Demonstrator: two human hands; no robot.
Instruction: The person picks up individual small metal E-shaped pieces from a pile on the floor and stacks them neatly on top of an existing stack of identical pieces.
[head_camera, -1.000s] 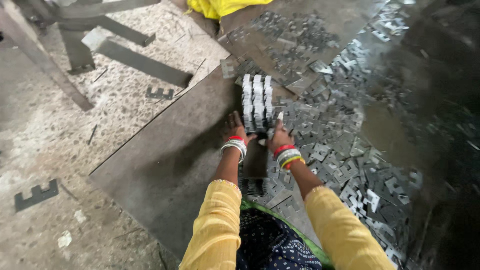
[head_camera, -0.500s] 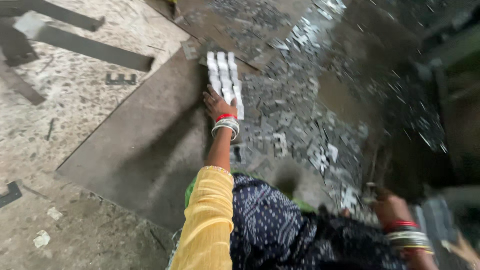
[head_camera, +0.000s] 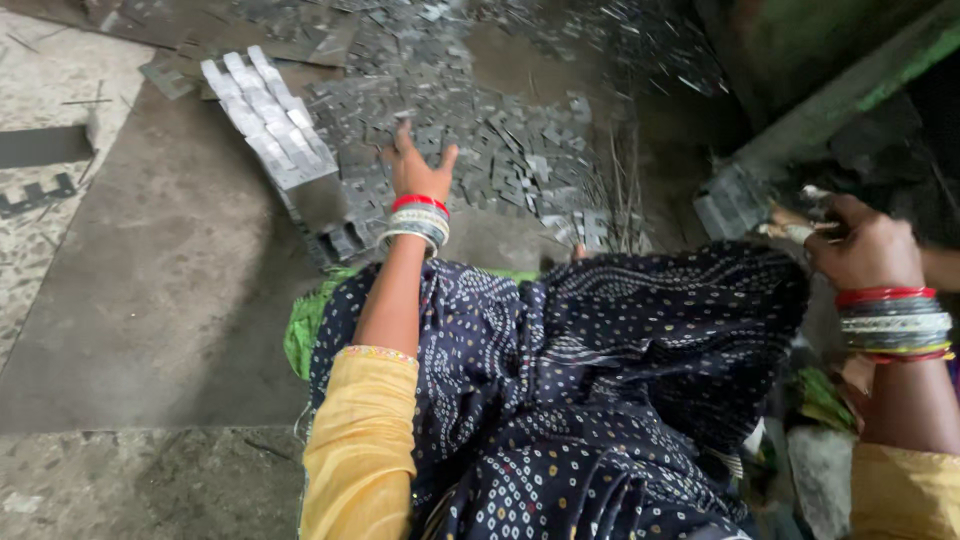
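Observation:
My left hand (head_camera: 418, 168) rests with fingers spread on a heap of small loose metal stampings (head_camera: 500, 150) on the floor. Beside it to the left lies a neat stack of aligned metal stampings (head_camera: 268, 115) in three rows on a dark metal sheet (head_camera: 170, 290). My right hand (head_camera: 860, 245) is far out at the right, fingers curled around something small and pale near a grey metal block (head_camera: 735, 200); what it grips is blurred. Both wrists wear red and silver bangles, and the sleeves are yellow.
A dark dotted cloth (head_camera: 600, 400) covers my lap. A green machine frame (head_camera: 840, 90) runs along the upper right. Flat dark metal cut-outs (head_camera: 40, 190) lie on the speckled floor at left. More stampings spread across the top.
The view has swung right. My left hand left the aligned stack and moved onto the loose pile. My right hand reached farther right toward the machine frame.

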